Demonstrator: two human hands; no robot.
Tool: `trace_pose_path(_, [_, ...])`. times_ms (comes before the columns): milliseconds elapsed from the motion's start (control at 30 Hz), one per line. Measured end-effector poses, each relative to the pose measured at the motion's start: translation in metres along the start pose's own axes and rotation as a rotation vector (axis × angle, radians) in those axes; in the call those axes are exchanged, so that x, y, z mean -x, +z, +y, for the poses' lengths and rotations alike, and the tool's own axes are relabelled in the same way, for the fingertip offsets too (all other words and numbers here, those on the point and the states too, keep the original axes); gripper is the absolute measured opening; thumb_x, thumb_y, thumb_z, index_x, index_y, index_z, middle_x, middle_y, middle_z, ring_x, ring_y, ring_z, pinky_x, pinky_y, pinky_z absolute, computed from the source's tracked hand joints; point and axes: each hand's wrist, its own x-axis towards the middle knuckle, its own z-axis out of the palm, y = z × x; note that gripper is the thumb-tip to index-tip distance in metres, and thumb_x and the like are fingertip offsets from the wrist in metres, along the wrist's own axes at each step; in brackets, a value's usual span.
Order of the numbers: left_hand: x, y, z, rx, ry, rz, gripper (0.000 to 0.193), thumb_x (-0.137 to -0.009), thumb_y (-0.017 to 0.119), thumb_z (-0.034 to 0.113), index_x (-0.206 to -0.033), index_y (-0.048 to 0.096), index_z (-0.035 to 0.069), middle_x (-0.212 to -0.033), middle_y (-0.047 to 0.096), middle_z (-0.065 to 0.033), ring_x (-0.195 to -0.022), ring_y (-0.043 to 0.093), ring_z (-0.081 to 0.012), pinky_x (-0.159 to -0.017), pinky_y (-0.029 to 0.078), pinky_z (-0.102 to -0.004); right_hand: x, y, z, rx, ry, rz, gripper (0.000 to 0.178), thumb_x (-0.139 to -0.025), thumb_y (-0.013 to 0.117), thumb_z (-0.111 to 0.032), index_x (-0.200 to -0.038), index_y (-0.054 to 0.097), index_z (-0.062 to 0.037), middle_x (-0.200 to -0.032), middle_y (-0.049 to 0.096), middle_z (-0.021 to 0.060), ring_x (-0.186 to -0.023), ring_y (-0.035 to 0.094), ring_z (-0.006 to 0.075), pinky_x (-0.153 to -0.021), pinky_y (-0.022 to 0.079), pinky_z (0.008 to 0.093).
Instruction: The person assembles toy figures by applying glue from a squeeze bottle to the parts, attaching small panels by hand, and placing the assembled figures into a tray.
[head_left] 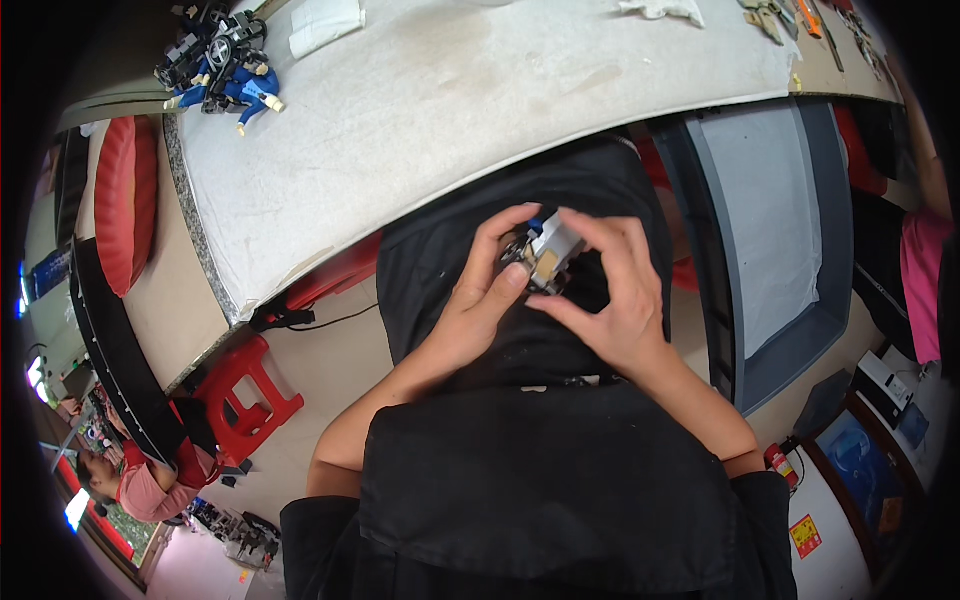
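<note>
Head view: a white-covered table (430,110) spans the top of the frame, with a grey tray (835,220) at the right. A red stool (225,380) stands at lower left; dark toy vehicles and blue figures (222,65) cluster at upper left. At centre, your right hand (625,290) and left hand (485,290) both grasp a small silver-and-black toy piece (548,262), its details blurred.

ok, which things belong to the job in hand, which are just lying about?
In the job:
- small grey-black piece, between left hand and right hand
- probably the toy pile

Apparently just lying about:
- red stool
- fire extinguisher
- white folded sheet
</note>
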Motion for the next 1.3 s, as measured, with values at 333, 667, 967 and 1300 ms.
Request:
trace_pose_path(333, [-0.004,0.001,0.004,0.257,0.122,-0.006,0.043,-0.094,0.037,0.042,-0.123,0.033,0.01,-0.117,0.044,-0.0098,-0.107,0.047,-0.0189,-0.09,0.04,-0.0362,-0.009,-0.004,-0.008,0.06,-0.203,0.125,0.045,-0.063,0.074,-0.006,-0.105,0.061,-0.004,-0.087,0.056,0.0082,-0.076,0.055,0.0233,-0.066,0.043,0.0315])
trace_pose_path(667, [-0.007,0.003,0.007,0.35,0.115,-0.049,0.04,-0.096,0.033,0.037,-0.127,0.032,0.011,-0.121,0.043,-0.0092,-0.112,0.043,-0.0179,-0.095,0.035,-0.0348,-0.015,-0.004,-0.005,0.064,-0.239,0.169,0.043,-0.065,0.071,0.0,-0.106,0.061,-0.0046,-0.09,0.056,0.008,-0.076,0.055,0.0211,-0.066,0.043,0.0304])
trace_pose_path(967, [-0.005,0.004,0.007,0.326,0.005,-0.041,0.044,-0.096,0.037,0.029,-0.134,0.026,0.011,-0.125,0.042,-0.0097,-0.117,0.04,-0.0195,-0.097,0.032,-0.0342,-0.015,-0.012,-0.004,0.042,-0.181,0.122,0.05,-0.067,0.071,-0.003,-0.115,0.056,-0.002,-0.107,0.052,0.0132,-0.089,0.054,0.0253,-0.068,0.047,0.0294])
trace_pose_path(1300, [-0.005,0.0,-0.002,0.4,-0.006,-0.107,0.059,-0.09,0.049,0.039,-0.137,0.021,0.017,-0.134,0.035,-0.0096,-0.121,0.038,-0.0242,-0.099,0.033,-0.0419,-0.012,-0.003,-0.002,-0.108,-0.132,0.039,0.069,-0.062,0.073,-0.002,-0.125,0.046,-0.0048,-0.124,0.041,0.0165,-0.11,0.047,0.0311,-0.087,0.046,0.0362])
